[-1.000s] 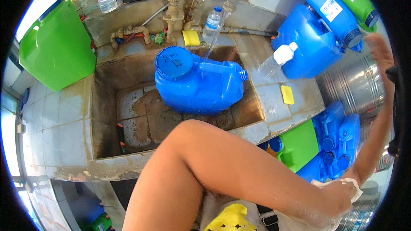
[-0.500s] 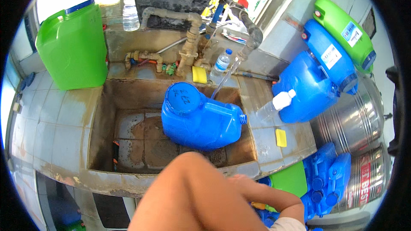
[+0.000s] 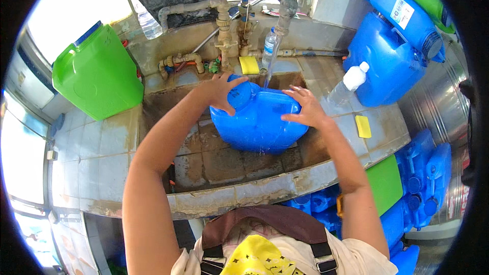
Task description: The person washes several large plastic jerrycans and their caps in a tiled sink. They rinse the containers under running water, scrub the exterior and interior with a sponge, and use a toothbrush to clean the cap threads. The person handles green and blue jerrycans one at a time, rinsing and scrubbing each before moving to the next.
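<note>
A blue plastic water jug [image 3: 260, 127] with a round blue lid [image 3: 241, 95] sits in the tiled sink [image 3: 234, 192]. My left hand [image 3: 219, 92] is closed over the lid end, its fingers wrapped across the lid. At the opposite end, my right hand [image 3: 307, 109] grips the jug, thumb toward me and fingers on the far side. The spout there is hidden. Water [image 3: 271, 63] pours from a grey pipe [image 3: 288, 9] onto the far side of the jug, by its handle.
A green jug [image 3: 99, 74] stands on the left ledge. Yellow sponges [image 3: 249, 65] [image 3: 363, 127] and a white-capped bottle [image 3: 346, 84] lie around the sink. Stacked blue jugs [image 3: 384, 61] stand right. More jugs [image 3: 423, 178] sit below, with a steel tank [image 3: 433, 112] beside them.
My arms were low in front, away from the jug; now both hands hold its ends. The stream, which fell behind the jug, now meets it. The view has shifted.
</note>
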Motion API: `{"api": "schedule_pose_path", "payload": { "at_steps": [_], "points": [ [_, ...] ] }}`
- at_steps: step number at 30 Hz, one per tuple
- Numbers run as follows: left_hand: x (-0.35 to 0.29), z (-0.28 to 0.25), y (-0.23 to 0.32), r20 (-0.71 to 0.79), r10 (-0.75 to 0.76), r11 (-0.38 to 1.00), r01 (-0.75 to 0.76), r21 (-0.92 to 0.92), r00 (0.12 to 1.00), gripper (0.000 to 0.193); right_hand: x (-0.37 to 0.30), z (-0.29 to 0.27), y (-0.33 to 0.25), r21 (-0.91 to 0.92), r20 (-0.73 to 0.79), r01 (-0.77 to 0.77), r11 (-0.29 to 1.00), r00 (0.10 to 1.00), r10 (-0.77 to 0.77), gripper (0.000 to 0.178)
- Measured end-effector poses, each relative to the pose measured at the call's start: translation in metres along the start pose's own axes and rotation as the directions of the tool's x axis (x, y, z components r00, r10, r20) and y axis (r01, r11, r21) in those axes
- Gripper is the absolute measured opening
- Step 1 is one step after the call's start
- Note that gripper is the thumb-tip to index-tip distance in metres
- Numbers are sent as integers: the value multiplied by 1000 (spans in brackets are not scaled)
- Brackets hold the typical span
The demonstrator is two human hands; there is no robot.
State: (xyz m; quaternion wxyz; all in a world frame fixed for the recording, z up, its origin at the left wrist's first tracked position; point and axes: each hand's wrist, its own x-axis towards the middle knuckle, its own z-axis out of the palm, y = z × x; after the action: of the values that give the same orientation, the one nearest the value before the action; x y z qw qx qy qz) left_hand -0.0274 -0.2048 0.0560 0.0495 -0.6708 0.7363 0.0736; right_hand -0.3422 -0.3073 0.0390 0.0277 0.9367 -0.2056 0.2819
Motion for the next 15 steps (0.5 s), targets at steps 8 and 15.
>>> {"api": "schedule_pose_path", "payload": {
  "at_steps": [8,15],
  "points": [
    [22,-26,-6,397,-307,893,407,-195,865,130,-20,40,-33,52,-212,-408,912,887,409,40],
    [-3,-4,21,-132,-371,924,350,-154,919,125,-4,44,-40,52,-214,-482,874,850,481,40]
  ]
}}
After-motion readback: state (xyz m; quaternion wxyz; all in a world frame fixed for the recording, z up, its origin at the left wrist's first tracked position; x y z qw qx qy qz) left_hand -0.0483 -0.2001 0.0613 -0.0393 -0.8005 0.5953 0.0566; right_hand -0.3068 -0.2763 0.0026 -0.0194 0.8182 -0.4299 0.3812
